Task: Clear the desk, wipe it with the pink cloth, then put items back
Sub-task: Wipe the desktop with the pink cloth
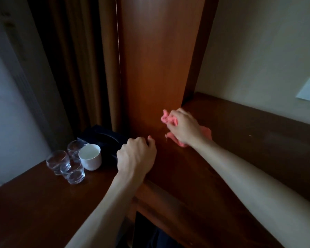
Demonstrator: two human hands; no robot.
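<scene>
Head cam, pretty dim room. My right hand (183, 126) has the pink cloth (170, 120) bunched up in curled fingers, pushed onto the raised part of the counter (240, 140) right against the tall wood panel (157, 59). My left hand (137, 155) sits lower and nearer me, fingers curled over that raised edge, not holding anything as far as I can see. Off to the left of that hand, on the lower counter level, there's a white cup (90, 156), three glasses (72, 170) huddled touching it, and a black tray (104, 140) just behind them.
</scene>
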